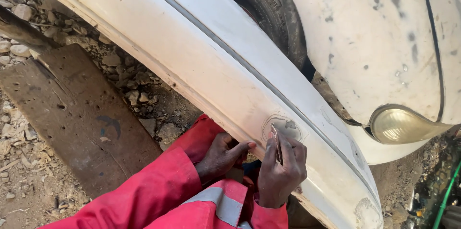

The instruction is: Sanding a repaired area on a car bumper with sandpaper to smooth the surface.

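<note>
Head view showed the right hand pinching a folded bit of sandpaper against a sanded patch on the white bumper; the left hand gripped nothing, its fingers resting on the lower edge. To my eye, flat, even strokes that feather the patch's rim would serve best. Paint was flaking; a tyre, headlamp, plank and rubble lay around, outdoors.

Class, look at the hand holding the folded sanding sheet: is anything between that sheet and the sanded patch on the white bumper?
Nothing visible. The right hand presses the folded sanding sheet directly against the sanded patch on the white bumper. The left hand rests beside it, fingertips on the bumper's lower edge, not across the patch.
</note>
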